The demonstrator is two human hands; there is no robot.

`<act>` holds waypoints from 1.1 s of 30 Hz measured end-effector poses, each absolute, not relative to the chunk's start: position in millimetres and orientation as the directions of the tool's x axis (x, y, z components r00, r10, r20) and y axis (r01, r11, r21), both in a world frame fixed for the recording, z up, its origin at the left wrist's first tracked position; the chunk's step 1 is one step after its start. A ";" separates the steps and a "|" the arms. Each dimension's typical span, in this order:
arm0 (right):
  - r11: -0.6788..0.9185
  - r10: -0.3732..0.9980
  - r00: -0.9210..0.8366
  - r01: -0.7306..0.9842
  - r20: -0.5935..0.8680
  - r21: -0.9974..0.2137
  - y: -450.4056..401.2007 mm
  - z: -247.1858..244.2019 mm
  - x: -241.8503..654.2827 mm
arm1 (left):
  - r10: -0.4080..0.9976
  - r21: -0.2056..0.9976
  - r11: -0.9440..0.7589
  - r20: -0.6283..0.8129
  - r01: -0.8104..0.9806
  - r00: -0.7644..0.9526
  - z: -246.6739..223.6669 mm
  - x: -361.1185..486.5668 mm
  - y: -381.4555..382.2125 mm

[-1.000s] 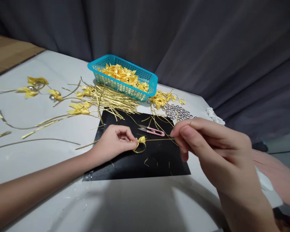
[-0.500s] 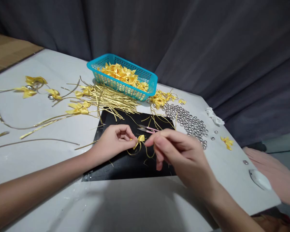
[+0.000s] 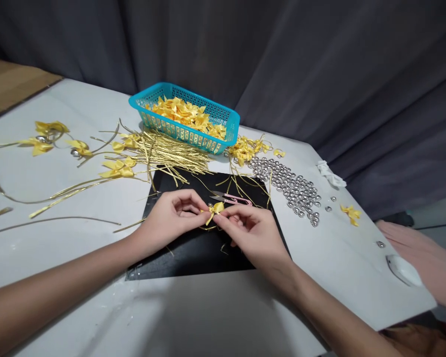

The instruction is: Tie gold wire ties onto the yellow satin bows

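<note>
Over a black board (image 3: 196, 258), both hands meet at a small yellow ribbon bow (image 3: 217, 208) with gold cord around it. My left hand (image 3: 180, 210) pinches the bow's left side between thumb and forefinger. From the right, my right hand (image 3: 250, 228) is closed on the bow's other side, thumb and forefinger together; whether it grips ribbon or cord there is hidden. A loop of gold cord (image 3: 210, 228) hangs just under the bow. Pink-handled thread snips (image 3: 232, 199) lie on the board right behind the fingers.
Behind the board stands a blue basket (image 3: 186, 136) of yellow bows, with a bundle of gold cords (image 3: 174, 154) before it. Silver beads (image 3: 290, 186) spread to the right. Finished-looking bows with cords (image 3: 119, 167) lie left. A white computer mouse (image 3: 403, 270) sits near the right edge.
My right hand has come left and in to the bow, from holding the cord out to the right. My left hand has stayed on the bow. The cord loop looks smaller.
</note>
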State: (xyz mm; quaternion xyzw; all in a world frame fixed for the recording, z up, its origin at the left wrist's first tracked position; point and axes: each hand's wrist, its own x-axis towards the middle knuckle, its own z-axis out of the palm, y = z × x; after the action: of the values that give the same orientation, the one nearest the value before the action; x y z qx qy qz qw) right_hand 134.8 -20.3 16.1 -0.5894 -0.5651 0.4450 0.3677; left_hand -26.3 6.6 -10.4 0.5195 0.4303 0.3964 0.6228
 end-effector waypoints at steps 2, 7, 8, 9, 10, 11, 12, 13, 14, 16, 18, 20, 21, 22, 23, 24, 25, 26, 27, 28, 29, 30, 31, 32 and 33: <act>-0.125 0.986 -0.059 0.339 -0.154 -0.932 -17.6 19.0 139.7 | 0.937 0.986 0.160 -0.137 -0.047 0.322 -10.1 -26.5 7.3; -0.166 0.972 -0.091 0.392 -0.217 -0.905 -10.7 22.4 150.6 | 0.911 0.974 0.218 -0.184 -0.054 0.368 -6.3 -25.8 9.9; -0.159 0.973 -0.089 0.409 -0.213 -0.899 -9.7 22.1 151.8 | 0.908 0.972 0.227 -0.192 -0.053 0.373 -5.9 -25.7 10.2; -0.151 0.974 -0.089 0.425 -0.207 -0.892 -8.7 21.7 152.8 | 0.905 0.972 0.232 -0.197 -0.050 0.376 -5.7 -25.8 10.4; -0.145 0.975 -0.087 0.438 -0.203 -0.887 -7.8 21.4 153.7 | 0.906 0.971 0.233 -0.200 -0.046 0.373 -5.9 -26.1 10.4; -0.143 0.976 -0.085 0.447 -0.201 -0.883 -6.9 21.5 154.8 | 0.906 0.971 0.234 -0.204 -0.039 0.370 -6.3 -26.5 10.4; -0.145 0.976 -0.084 0.452 -0.203 -0.880 -6.0 22.4 156.2 | 0.906 0.971 0.237 -0.210 -0.031 0.367 -6.9 -26.9 10.3; -0.148 0.974 -0.085 0.456 -0.209 -0.878 -5.2 24.3 158.0 | 0.905 0.970 0.242 -0.217 -0.025 0.366 -7.5 -27.4 10.2; -0.148 0.973 -0.090 0.459 -0.211 -0.876 -4.6 27.4 160.2 | 0.903 0.969 0.248 -0.224 -0.019 0.367 -8.0 -28.0 10.0; -0.116 0.975 -0.118 0.462 -0.190 -0.879 -4.7 36.9 166.1 | 0.897 0.968 0.252 -0.228 -0.013 0.378 -8.7 -28.9 9.5; -0.044 0.977 -0.165 0.458 -0.134 -0.888 -7.1 49.5 172.9 | 0.895 0.970 0.242 -0.220 -0.010 0.387 -9.0 -29.5 9.2; 0.021 0.978 -0.196 0.443 -0.074 -0.896 -11.9 62.2 178.8 | 0.903 0.974 0.225 -0.211 0.005 0.374 -9.2 -29.5 9.2; 0.049 0.978 -0.202 0.431 -0.044 -0.901 -14.8 67.7 180.9 | 0.908 0.976 0.218 -0.209 0.016 0.362 -9.3 -29.2 9.3; 0.073 0.980 -0.201 0.419 -0.014 -0.905 -17.7 72.2 182.1 | 0.912 0.976 0.214 -0.210 0.028 0.352 -9.2 -28.8 9.5; 0.095 0.980 -0.197 0.404 0.015 -0.910 -20.4 75.6 182.3 | 0.914 0.976 0.214 -0.214 0.039 0.344 -9.1 -28.4 9.6; 0.117 0.980 -0.192 0.387 0.044 -0.915 -22.8 77.7 181.4 | 0.914 0.975 0.216 -0.220 0.049 0.342 -8.8 -27.9 9.7; 0.134 0.979 -0.190 0.367 0.066 -0.921 -24.6 78.3 179.3 | 0.912 0.974 0.219 -0.225 0.057 0.343 -8.5 -27.5 9.6; 0.142 0.978 -0.192 0.346 0.077 -0.927 -26.0 77.5 176.0 | 0.910 0.973 0.222 -0.229 0.062 0.346 -8.1 -27.1 9.4; 0.134 0.978 -0.194 0.329 0.071 -0.935 -26.9 75.0 171.7 | 0.909 0.973 0.222 -0.230 0.062 0.348 -7.6 -26.9 9.1; 0.111 0.979 -0.199 0.315 0.049 -0.943 -27.3 71.1 166.5 | 0.909 0.974 0.220 -0.226 0.057 0.351 -7.3 -26.8 8.8; 0.078 0.978 -0.206 0.307 0.014 -0.948 -27.5 65.9 160.9 | 0.908 0.975 0.219 -0.220 0.045 0.355 -7.0 -26.8 8.4; 0.034 0.977 -0.211 0.305 -0.032 -0.952 -27.6 59.5 155.0 | 0.908 0.976 0.217 -0.212 0.027 0.360 -6.9 -27.0 8.1; -0.009 0.973 -0.219 0.306 -0.080 -0.952 -27.6 52.4 149.5 | 0.910 0.976 0.216 -0.203 0.004 0.362 -6.9 -27.2 7.9; -0.048 0.968 -0.220 0.298 -0.118 -0.953 -27.8 45.0 144.5 | 0.912 0.977 0.214 -0.193 -0.020 0.361 -7.0 -27.5 7.8; -0.084 0.966 -0.215 0.272 -0.146 -0.959 -28.3 37.8 140.3 | 0.914 0.975 0.215 -0.184 -0.047 0.361 -7.0 -27.8 7.9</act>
State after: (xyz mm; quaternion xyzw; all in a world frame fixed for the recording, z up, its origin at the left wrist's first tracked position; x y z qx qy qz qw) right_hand 140.3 -28.3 37.8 -0.5275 -0.5865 0.5135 0.3377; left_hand -27.8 7.9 -7.0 0.5062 0.4282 0.3692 0.6512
